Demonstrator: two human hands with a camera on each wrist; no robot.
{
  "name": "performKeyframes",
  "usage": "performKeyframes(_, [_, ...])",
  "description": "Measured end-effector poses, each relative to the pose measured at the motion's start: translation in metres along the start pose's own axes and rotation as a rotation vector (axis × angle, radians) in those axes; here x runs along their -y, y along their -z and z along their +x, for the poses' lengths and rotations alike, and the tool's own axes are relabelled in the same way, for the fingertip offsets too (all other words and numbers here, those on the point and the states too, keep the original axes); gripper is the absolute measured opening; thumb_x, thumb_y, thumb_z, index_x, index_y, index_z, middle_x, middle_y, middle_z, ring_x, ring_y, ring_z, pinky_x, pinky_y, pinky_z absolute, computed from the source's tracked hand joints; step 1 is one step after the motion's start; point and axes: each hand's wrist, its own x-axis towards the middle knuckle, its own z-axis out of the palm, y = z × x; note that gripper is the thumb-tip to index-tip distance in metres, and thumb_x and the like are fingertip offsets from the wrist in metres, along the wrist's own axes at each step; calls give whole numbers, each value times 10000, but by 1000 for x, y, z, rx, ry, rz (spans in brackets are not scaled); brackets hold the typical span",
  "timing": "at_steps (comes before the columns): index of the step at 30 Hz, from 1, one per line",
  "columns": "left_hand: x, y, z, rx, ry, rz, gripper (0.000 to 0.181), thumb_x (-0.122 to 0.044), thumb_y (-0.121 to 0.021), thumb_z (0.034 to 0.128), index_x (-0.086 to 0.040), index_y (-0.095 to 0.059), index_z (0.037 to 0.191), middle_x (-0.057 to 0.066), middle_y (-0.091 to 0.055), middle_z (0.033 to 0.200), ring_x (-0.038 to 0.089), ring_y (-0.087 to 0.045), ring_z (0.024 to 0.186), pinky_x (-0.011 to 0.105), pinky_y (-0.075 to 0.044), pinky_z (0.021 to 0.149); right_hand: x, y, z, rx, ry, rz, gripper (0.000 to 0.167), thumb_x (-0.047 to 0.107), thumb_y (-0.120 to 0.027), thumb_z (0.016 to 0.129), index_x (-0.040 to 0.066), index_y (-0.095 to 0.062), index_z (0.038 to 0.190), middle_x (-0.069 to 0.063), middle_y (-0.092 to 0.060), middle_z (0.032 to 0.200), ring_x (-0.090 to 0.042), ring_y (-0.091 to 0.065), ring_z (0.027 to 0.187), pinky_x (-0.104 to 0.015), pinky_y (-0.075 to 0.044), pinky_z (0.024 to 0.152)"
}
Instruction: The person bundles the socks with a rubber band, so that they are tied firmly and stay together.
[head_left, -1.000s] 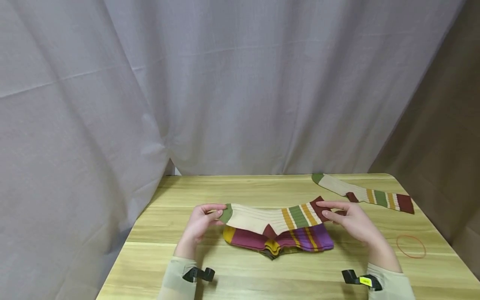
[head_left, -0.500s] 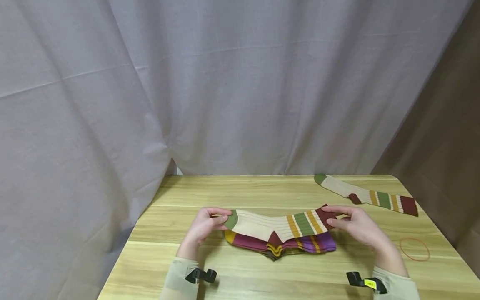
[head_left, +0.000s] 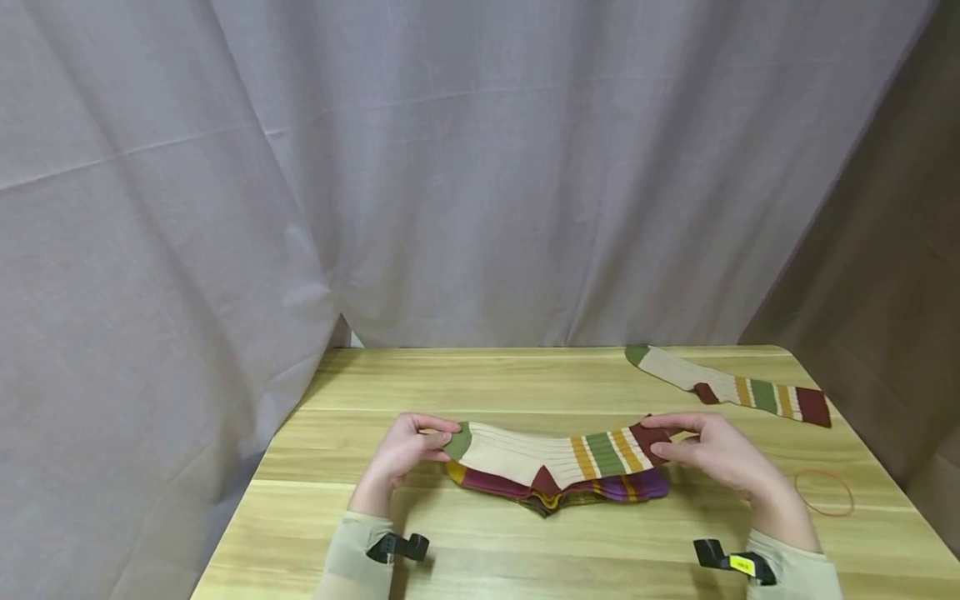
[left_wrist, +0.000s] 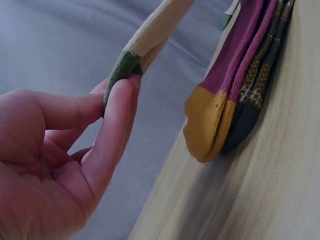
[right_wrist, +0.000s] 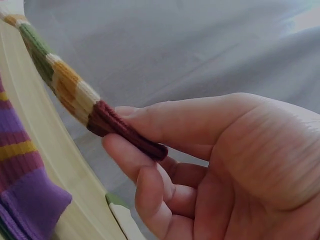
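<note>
A cream sock (head_left: 510,450) with a green toe, maroon heel and cuff, and green and mustard stripes hangs stretched between both hands. My left hand (head_left: 401,454) pinches its green toe between thumb and fingers. On the other end, my right hand (head_left: 712,450) pinches the maroon cuff. Below it on the table lies a stack of folded socks: magenta and purple socks (left_wrist: 220,100) with mustard toes on top, dark brown patterned socks (left_wrist: 255,100) underneath. The wrist views show a gap between the cream sock and this stack.
A matching cream striped sock (head_left: 697,379) lies flat at the back right of the wooden table (head_left: 480,550). An orange-red rubber band (head_left: 825,493) lies near the right edge. Grey curtains (head_left: 465,167) hang behind the table.
The cream sock, held at both ends, has come down a little toward the near side and now covers more of the stack. Both hands keep their pinch.
</note>
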Motion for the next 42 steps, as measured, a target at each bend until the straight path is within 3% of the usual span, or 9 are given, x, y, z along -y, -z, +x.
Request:
performKeyframes(9, [0, -4, -2, -19, 27, 83, 190, 82, -676, 968, 130, -751, 1137, 280, -707, 1279, 148, -708, 687, 317, -645, 709, -6, -7, 4, 34, 47, -10, 407, 100, -775, 970, -31, -684, 1343, -187, -690, 1181, -223, -713, 821, -295, -576, 681])
performKeyframes(14, [3, -8, -2, -29, 37, 160, 166, 59, -697, 967, 98, -780, 1106, 247, -735, 1217, 159, -709, 722, 355, -650, 716, -11, -11, 7, 48, 80, -128, 297, 74, -777, 944, -2, -752, 1230, -91, -723, 1085, -161, -620, 873, -270, -530, 714])
performKeyframes(20, [4, -9, -3, -8, 45, 204, 156, 69, -709, 960, 104, -780, 1095, 224, -748, 1154, 208, -735, 783, 398, -653, 741, -17, -15, 10, 65, 44, -196, 243, 81, -784, 928, 22, -784, 1164, -46, -730, 1022, -163, -589, 877, -284, -496, 737])
performKeyframes(28, [8, -5, -4, -7, 40, 274, 145, 84, -747, 923, 94, -793, 1060, 159, -769, 1048, 162, -714, 734, 319, -637, 682, -24, -21, 11, 97, 14, -157, 181, 14, -752, 938, 15, -766, 1118, -55, -655, 944, -189, -540, 814, -270, -461, 656])
performKeyframes(36, [10, -3, -2, -31, 38, 293, 145, 106, -755, 898, 100, -793, 1038, 130, -764, 955, 147, -707, 711, 329, -642, 680, -29, -23, 13, 69, -19, -164, 231, -6, -771, 920, 9, -753, 1150, -62, -665, 970, -214, -581, 899, -298, -497, 718])
performKeyframes(42, [10, -4, -3, -76, 48, 314, 179, 129, -714, 906, 126, -769, 1077, 155, -720, 898, 148, -700, 703, 336, -645, 688, -30, -20, 12, 53, -68, -143, 248, -17, -771, 928, 6, -743, 1173, -61, -650, 939, -218, -566, 848, -283, -477, 648])
